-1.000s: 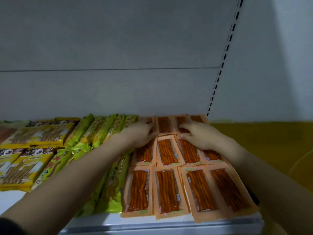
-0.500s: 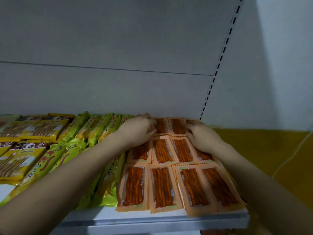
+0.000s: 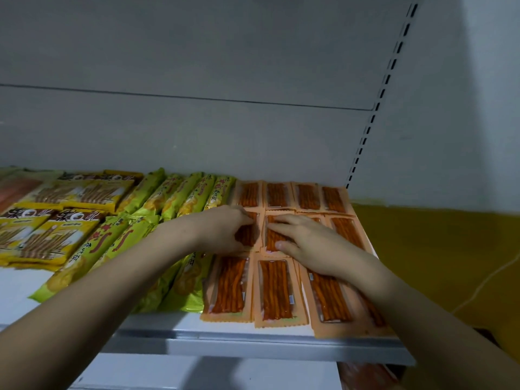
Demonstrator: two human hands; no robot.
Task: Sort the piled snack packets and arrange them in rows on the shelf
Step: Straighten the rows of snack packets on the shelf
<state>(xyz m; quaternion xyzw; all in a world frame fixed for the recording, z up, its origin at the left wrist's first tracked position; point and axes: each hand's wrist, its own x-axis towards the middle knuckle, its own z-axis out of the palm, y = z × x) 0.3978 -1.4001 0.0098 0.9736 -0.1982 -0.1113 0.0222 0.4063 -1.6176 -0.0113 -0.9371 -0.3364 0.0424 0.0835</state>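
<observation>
View: head camera is looking forward and slightly down, from just in front of the shelf (image 3: 253, 350).
Range: it is sitting close, within arm's reach.
Framing: the back panel (image 3: 197, 52) is filling the upper half.

- Left hand (image 3: 225, 230): bare, no ring or glove; forearm bare, no sleeve in view
- Right hand (image 3: 308, 244): bare, no ring; short nails; forearm bare, no watch or band at the wrist

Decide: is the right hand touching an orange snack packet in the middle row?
Touching. The head view shows the right hand lying flat on the middle-row orange packet, fingers and thumb resting on its surface.
</observation>
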